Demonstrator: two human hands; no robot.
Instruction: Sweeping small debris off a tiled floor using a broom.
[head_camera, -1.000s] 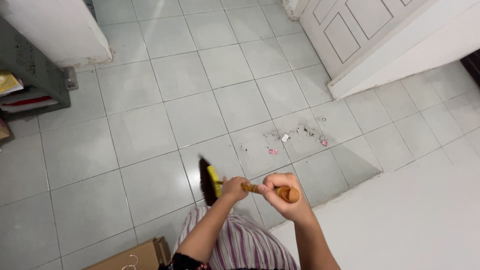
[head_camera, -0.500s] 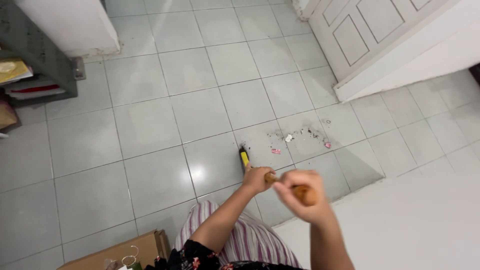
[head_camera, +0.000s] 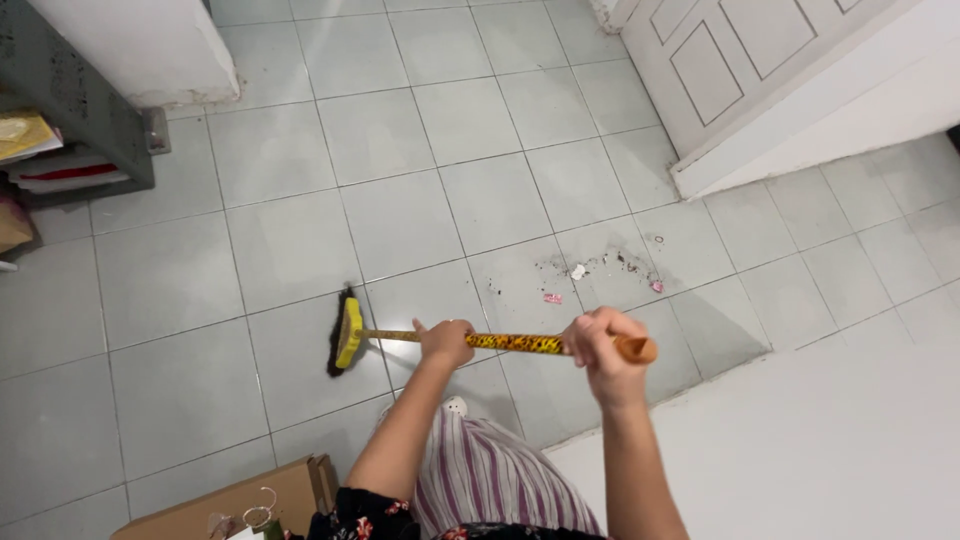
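Sweeping was mid-stroke — both my left hand (head_camera: 445, 342) and right hand (head_camera: 600, 350) were clenched round the yellow-patterned wooden broom (head_camera: 350, 335), its bristles left of the scattered dirt pile (head_camera: 600, 270), needing a drag toward it.

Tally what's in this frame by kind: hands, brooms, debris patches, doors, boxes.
Hands: 2, left hand and right hand, both gripping the broom
Broom: 1
Debris patch: 1
White door: 1
Cardboard box: 1
Total: 6
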